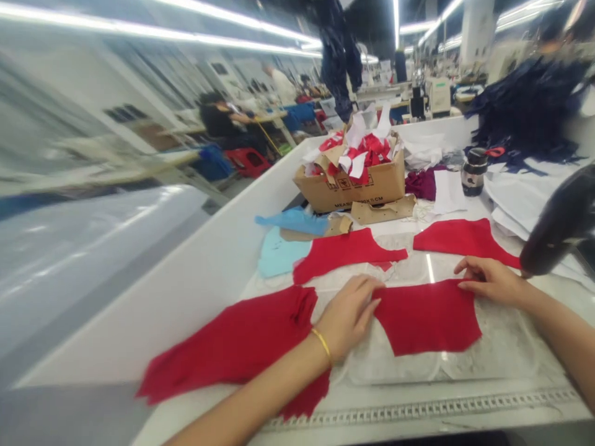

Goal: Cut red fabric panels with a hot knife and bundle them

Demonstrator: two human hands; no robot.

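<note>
A cut red fabric piece lies flat on the table in front of me. At its upper left corner, my left hand has thumb and fingers closed on the edge. My right hand grips the upper right edge with its fingertips, the index finger lifted a little. Beside my left forearm rests a pile of red fabric pieces, partly covered by that arm. Two more red cut pieces lie farther back, one at the left and one at the right.
Behind the fabric stands a cardboard box full of red and white scraps. A dark-lidded jar, white paper sheets and dark fabric strips are at the right. A black object juts in above my right arm. A white side wall borders the left.
</note>
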